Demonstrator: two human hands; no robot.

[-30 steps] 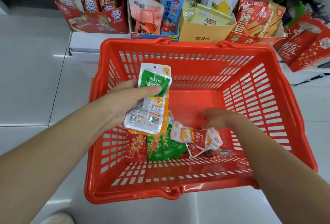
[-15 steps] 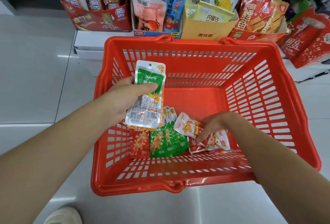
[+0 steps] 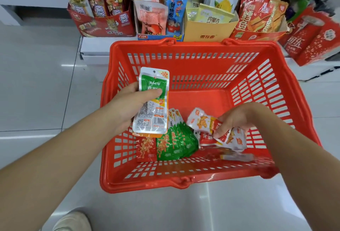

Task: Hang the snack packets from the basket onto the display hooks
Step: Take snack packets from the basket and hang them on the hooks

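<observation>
- Snack packets [image 3: 185, 138] lie mostly in the near half of the red basket [image 3: 198, 46], which stands on a pale tiled floor [image 3: 36, 83]. A light shoe [image 3: 73, 221] shows outside the basket's near left corner.
- Left hand [image 3: 127, 105] is raised over the basket's left side. Its thumb presses across the front of a green-and-silver packet [image 3: 152, 105] and the other fingers curl behind, so it grips the packet. An orange edge below it suggests a second packet behind.
- That packet's long axis runs from the basket's near wall toward its far wall, leaning slightly. The hang-hole end points to the far wall and the barcode end to the near one.
- A red packet [image 3: 146, 149] lies on the basket's floor by the left wall, long axis near to far.
- Green packets [image 3: 171, 146] fan out overlapping toward the basket's middle, long axes also near to far and tipped a little rightward. Some white packets [image 3: 174, 115] lie just beyond them.
- Right hand [image 3: 239, 118] reaches into the basket's right half, fingers [image 3: 220, 131] pinching a bunch of white-and-orange packets [image 3: 200, 122]. Their long axis slants from the basket's middle toward its near right corner.
- A blurred clear-wrapped packet [image 3: 237, 157] lies crosswise by the basket's near wall.
- Display boxes [image 3: 104, 26] of other snacks stand beyond the basket's far wall.
</observation>
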